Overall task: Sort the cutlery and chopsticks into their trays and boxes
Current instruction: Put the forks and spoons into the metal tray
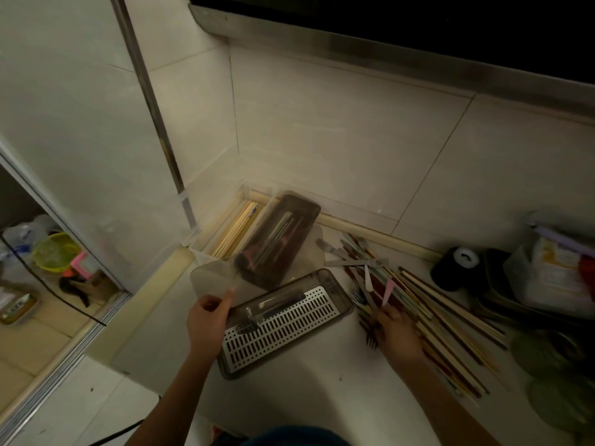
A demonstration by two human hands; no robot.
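The left hand [209,320] pinches a frosted lid [214,278] by its near edge, above the slotted tray [289,320]; if that thin grip slips, the lid could drop onto the forks in the tray. The right hand [394,333] presses curled fingers into the loose pile of chopsticks [434,304] on the worktop [322,397]; what it grasps I cannot tell, and sticks may roll away.

Scene dimly lit, yellowish cast. Brightest patch seen on the wall [322,130] tiles at centre; top right corner lost in black. Tabletop [322,381] darkened toward the right edge, items there murky. Straight lines bent by wide-angle distortion at the edges. Fine detail softened throughout; slight blur noted.
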